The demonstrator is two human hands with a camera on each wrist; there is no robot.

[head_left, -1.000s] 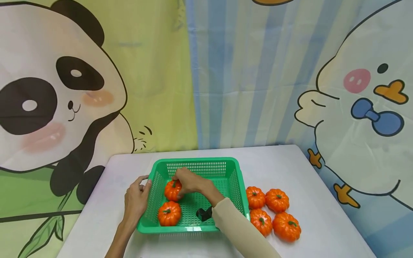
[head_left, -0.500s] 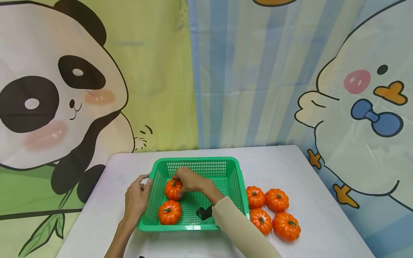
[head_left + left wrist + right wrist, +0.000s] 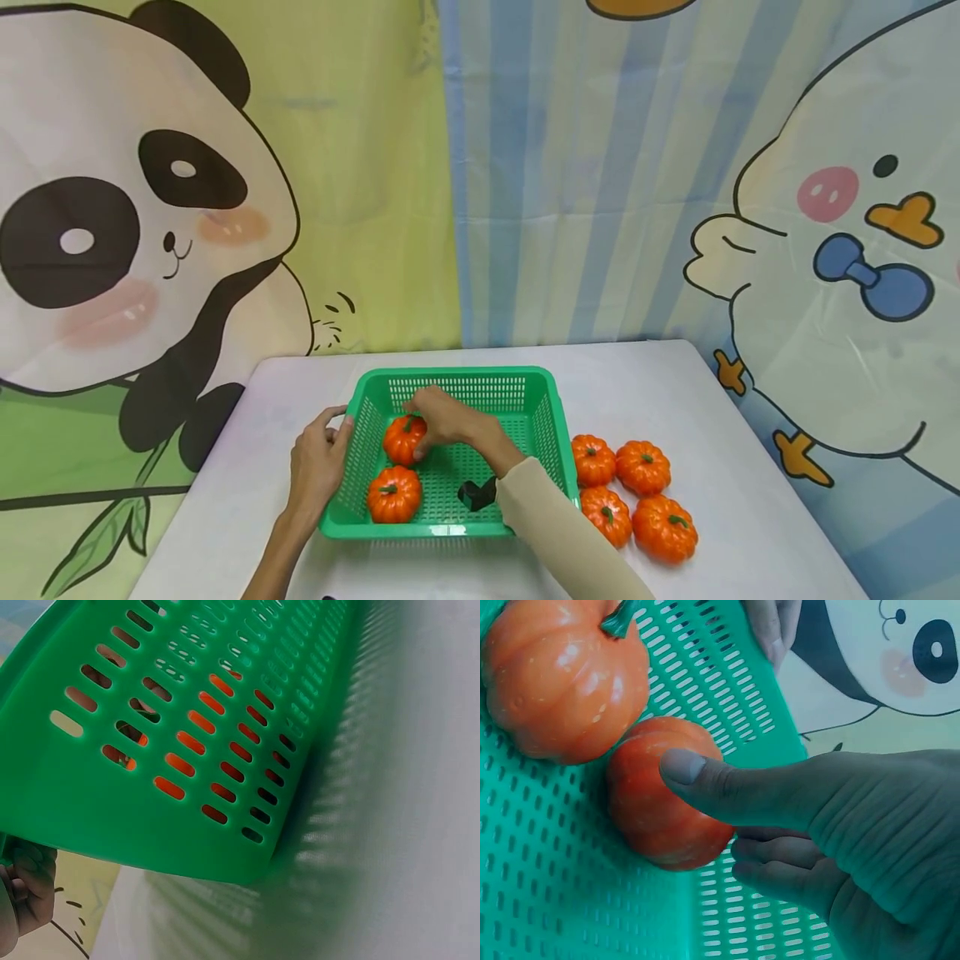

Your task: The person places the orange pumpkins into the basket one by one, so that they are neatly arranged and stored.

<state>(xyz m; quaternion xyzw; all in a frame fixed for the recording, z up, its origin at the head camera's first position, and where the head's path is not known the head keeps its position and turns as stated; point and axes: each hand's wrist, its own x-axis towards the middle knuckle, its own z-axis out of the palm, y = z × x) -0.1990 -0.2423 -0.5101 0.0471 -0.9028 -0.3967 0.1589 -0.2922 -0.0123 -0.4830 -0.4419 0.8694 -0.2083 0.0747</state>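
Note:
A green plastic basket [image 3: 442, 530] with slotted walls stands on the white table. My left hand [image 3: 318, 458] holds its left rim; the curled fingers [image 3: 34, 889] show at the rim in the left wrist view. Inside, my right hand [image 3: 450, 421] holds an orange toy pumpkin [image 3: 402, 442] with a green stem, near the back left corner. In the right wrist view the thumb [image 3: 727, 780] lies over this pumpkin, with other fingertips at its side. A second pumpkin [image 3: 394, 496] sits in front of it, by the left wall.
Several more orange pumpkins [image 3: 643, 468] sit on the table right of the basket. A small black device [image 3: 477, 495] is at the right wrist, over the basket floor. Printed curtains [image 3: 525, 208] with a panda and a white bird hang behind the table [image 3: 622, 383].
The right hand shifts very slightly to the right around the pumpkin, and more of the pumpkin's top shows. The left hand stays at the basket's rim.

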